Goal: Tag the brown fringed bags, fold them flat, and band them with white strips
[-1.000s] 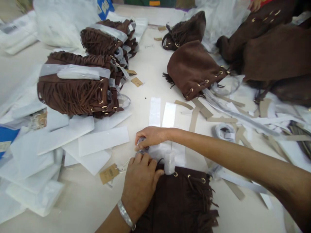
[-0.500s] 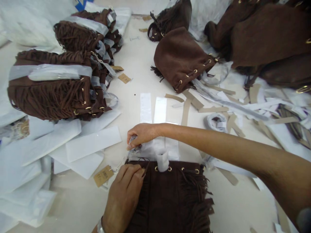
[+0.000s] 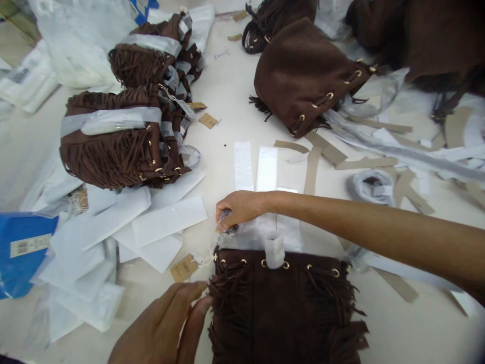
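A dark brown fringed bag (image 3: 276, 308) with gold eyelets lies flat in front of me. My left hand (image 3: 162, 323) is at its left edge, fingers stretched out and thumb slightly apart, fingertips at the fringe. Just above the bag's top left corner, my right hand (image 3: 242, 211) is closed on a dark, plastic-wrapped strap (image 3: 227, 222); most of it is hidden in the fist. A white wrapped roll (image 3: 275, 250) stands at the middle of the bag's top edge. A brown paper tag (image 3: 184, 268) on white string lies beside the top left corner.
Several wrapped fringed bags (image 3: 109, 146) are stacked at the left, above loose white sheets (image 3: 170, 220). A plain brown bag (image 3: 303, 76) lies at the back right. Grey-brown strips (image 3: 366, 163) and a plastic-wrapped coil (image 3: 373, 187) are at the right. A blue packet (image 3: 22, 253) lies far left.
My left hand has come off the bag's top left corner and moved down and left, its fingers straightening. The right hand keeps its grip above the bag. The view has shifted left.
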The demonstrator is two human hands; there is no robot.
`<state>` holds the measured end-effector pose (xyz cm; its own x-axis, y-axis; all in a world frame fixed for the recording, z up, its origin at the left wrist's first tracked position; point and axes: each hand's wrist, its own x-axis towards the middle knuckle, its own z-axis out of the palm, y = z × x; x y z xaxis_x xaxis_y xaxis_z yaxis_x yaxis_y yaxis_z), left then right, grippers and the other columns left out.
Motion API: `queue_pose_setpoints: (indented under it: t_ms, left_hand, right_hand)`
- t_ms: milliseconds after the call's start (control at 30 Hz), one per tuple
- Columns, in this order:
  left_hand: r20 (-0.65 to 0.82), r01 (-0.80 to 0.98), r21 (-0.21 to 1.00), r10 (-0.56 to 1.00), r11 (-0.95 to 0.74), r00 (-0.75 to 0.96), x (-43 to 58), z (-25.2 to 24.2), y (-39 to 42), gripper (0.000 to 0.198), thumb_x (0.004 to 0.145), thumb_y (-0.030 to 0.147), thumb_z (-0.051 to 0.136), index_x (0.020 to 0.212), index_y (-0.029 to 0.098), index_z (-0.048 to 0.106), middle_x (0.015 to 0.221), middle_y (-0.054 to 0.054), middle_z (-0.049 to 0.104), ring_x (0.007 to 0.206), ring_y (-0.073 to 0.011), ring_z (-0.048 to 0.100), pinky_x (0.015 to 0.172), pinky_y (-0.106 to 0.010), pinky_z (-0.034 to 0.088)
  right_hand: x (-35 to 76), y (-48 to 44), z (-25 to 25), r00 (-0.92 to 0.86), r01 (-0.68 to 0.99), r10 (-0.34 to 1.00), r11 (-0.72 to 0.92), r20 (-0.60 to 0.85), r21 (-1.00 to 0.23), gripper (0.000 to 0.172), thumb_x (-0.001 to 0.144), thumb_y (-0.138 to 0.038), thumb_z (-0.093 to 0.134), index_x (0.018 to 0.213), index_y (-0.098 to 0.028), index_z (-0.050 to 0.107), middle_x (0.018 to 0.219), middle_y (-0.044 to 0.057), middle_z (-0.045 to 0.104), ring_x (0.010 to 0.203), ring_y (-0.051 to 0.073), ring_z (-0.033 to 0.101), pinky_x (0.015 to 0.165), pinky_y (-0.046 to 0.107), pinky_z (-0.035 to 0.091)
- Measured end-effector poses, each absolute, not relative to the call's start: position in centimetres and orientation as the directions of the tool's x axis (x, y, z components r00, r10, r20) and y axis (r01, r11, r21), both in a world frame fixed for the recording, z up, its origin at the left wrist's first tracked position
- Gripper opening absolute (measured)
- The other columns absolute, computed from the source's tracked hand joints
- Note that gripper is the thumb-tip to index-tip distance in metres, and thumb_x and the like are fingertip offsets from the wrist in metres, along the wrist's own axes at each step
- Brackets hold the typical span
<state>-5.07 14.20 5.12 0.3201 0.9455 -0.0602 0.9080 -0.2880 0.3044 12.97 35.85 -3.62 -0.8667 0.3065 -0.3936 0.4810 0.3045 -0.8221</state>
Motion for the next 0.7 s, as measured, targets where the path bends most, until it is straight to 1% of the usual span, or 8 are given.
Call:
queue_pose_setpoints:
  t_ms: [33, 100, 200, 267, 333, 433, 567, 700]
  left_hand:
    - [-0.03, 0.915, 0.306, 0.958, -0.263, 0.285, -3.7, 5.0, 15.1, 0.028, 0.096, 0.037, 0.042, 0.116, 0.025, 0.057, 0.107, -0.005, 0.069, 0.092, -0.0186, 0.068, 0.077, -0.027, 0.056]
    - [-0.052, 0.934, 0.263, 0.964, -0.24, 0.262, -0.8, 4.3, 16.8, 0.031, 0.097, 0.033, 0.041, 0.122, 0.022, 0.054, 0.112, -0.008, 0.067, 0.095, -0.0198, 0.067, 0.076, -0.029, 0.056]
    - [-0.253, 0.968, 0.153, 0.939, -0.2, 0.234, 1.7, 2.4, 18.3, 0.03, 0.096, 0.029, 0.045, 0.123, 0.02, 0.055, 0.113, -0.008, 0.065, 0.081, -0.019, 0.069, 0.063, -0.027, 0.054]
    - [-0.336, 0.973, 0.142, 0.916, -0.182, 0.22, 1.8, 1.5, 18.3, 0.03, 0.094, 0.026, 0.047, 0.124, 0.021, 0.054, 0.116, -0.008, 0.063, 0.082, -0.0188, 0.068, 0.062, -0.027, 0.054]
    - [-0.343, 0.964, 0.207, 0.91, -0.168, 0.232, 1.0, 1.2, 17.8, 0.03, 0.094, 0.023, 0.048, 0.123, 0.023, 0.054, 0.119, -0.007, 0.061, 0.088, -0.0188, 0.067, 0.068, -0.028, 0.055]
    - [-0.266, 0.917, 0.366, 0.927, -0.158, 0.265, -0.2, 1.2, 17.0, 0.023, 0.095, 0.024, 0.046, 0.114, 0.024, 0.058, 0.112, -0.005, 0.062, 0.087, -0.0167, 0.065, 0.073, -0.028, 0.056]
    - [-0.151, 0.81, 0.573, 0.955, -0.126, 0.256, -0.8, 1.1, 16.6, 0.018, 0.095, 0.024, 0.047, 0.103, 0.024, 0.063, 0.103, -0.005, 0.062, 0.083, -0.0137, 0.063, 0.073, -0.024, 0.054]
    - [-0.129, 0.722, 0.685, 0.96, -0.095, 0.248, -0.9, 1.3, 16.6, 0.016, 0.092, 0.021, 0.051, 0.099, 0.024, 0.065, 0.1, -0.005, 0.06, 0.081, -0.0128, 0.061, 0.071, -0.023, 0.052]
  right_hand:
    - [13.0, 35.8, -3.6, -0.866, 0.483, 0.304, 0.301, -0.398, -0.822, 0.041, 0.075, -0.055, 0.067, 0.096, -0.02, 0.068, 0.087, 0.002, 0.071, 0.079, 0.015, 0.06, 0.066, 0.024, 0.038]
    - [13.0, 35.8, -3.2, -0.861, 0.494, 0.296, 0.29, -0.414, -0.82, 0.041, 0.077, -0.055, 0.065, 0.098, -0.02, 0.068, 0.088, 0.002, 0.071, 0.079, 0.015, 0.06, 0.066, 0.023, 0.038]
    - [13.0, 35.5, -2.5, -0.845, 0.52, 0.322, 0.312, -0.427, -0.795, 0.039, 0.078, -0.053, 0.066, 0.1, -0.02, 0.068, 0.093, 0.003, 0.07, 0.083, 0.016, 0.06, 0.066, 0.024, 0.039]
    - [13.1, 35.1, -1.8, -0.837, 0.533, 0.345, 0.332, -0.426, -0.778, 0.038, 0.078, -0.049, 0.067, 0.102, -0.02, 0.067, 0.097, 0.004, 0.069, 0.085, 0.017, 0.059, 0.067, 0.024, 0.039]
    - [13.4, 34.8, -1.1, -0.837, 0.532, 0.344, 0.331, -0.425, -0.78, 0.035, 0.08, -0.045, 0.066, 0.104, -0.02, 0.066, 0.099, 0.005, 0.069, 0.086, 0.018, 0.059, 0.067, 0.025, 0.04]
    - [14.1, 34.4, 0.0, -0.834, 0.538, 0.304, 0.266, -0.46, -0.8, 0.027, 0.083, -0.037, 0.062, 0.102, -0.019, 0.066, 0.097, 0.005, 0.069, 0.084, 0.017, 0.06, 0.067, 0.025, 0.041]
    - [15.1, 34.0, 0.8, -0.786, 0.613, 0.167, 0.095, -0.595, -0.784, 0.021, 0.08, -0.027, 0.064, 0.098, -0.018, 0.064, 0.086, 0.003, 0.069, 0.076, 0.015, 0.062, 0.061, 0.024, 0.044]
    - [15.7, 33.5, 0.2, -0.751, 0.653, 0.022, -0.118, -0.659, -0.748, 0.024, 0.075, -0.029, 0.069, 0.095, -0.018, 0.06, 0.082, 0.001, 0.066, 0.071, 0.014, 0.061, 0.056, 0.023, 0.047]
